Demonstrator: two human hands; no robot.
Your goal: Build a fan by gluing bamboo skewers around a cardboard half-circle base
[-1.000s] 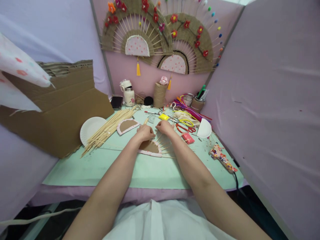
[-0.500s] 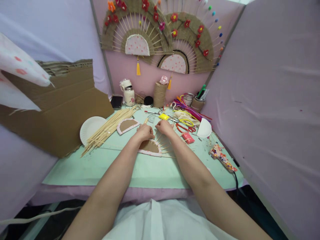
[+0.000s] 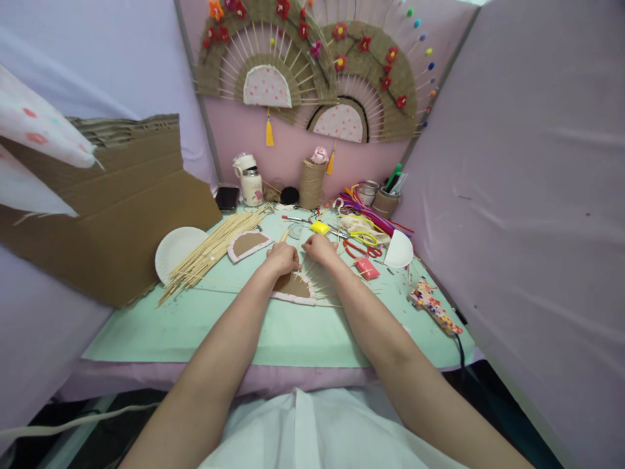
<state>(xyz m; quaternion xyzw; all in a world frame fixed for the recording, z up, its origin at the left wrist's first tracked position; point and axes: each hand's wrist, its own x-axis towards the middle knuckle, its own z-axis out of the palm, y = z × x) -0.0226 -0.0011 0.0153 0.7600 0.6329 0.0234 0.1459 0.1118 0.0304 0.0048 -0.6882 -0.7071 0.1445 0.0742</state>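
A half-round piece of brown cardboard (image 3: 289, 284) with a pale pink edging lies flat before me. Thin wooden sticks (image 3: 322, 287) fan out from its curved rim on the right. At the top of that rim my left hand (image 3: 283, 259) is closed in a pinch; its fingers hide what they hold. Just to the right, the fingertips of my right hand (image 3: 319, 248) pinch a thin stick near the rim. A short piece of stick (image 3: 285, 235) shows behind my left hand. A second edged half-round (image 3: 249, 245) lies to the left.
Left are a bundle of sticks (image 3: 215, 251), a paper plate (image 3: 178, 251) and a large cardboard sheet (image 3: 122, 215). Right are red-handled scissors (image 3: 374, 251), a pink packet (image 3: 367, 268), a white half-disc (image 3: 399, 249) and a patterned glue gun (image 3: 434, 307). Finished fans (image 3: 268, 85) hang behind.
Almost nothing differs. Both hands stay at the half-round's rim, with my right hand a touch further left; the whole view has shifted slightly.
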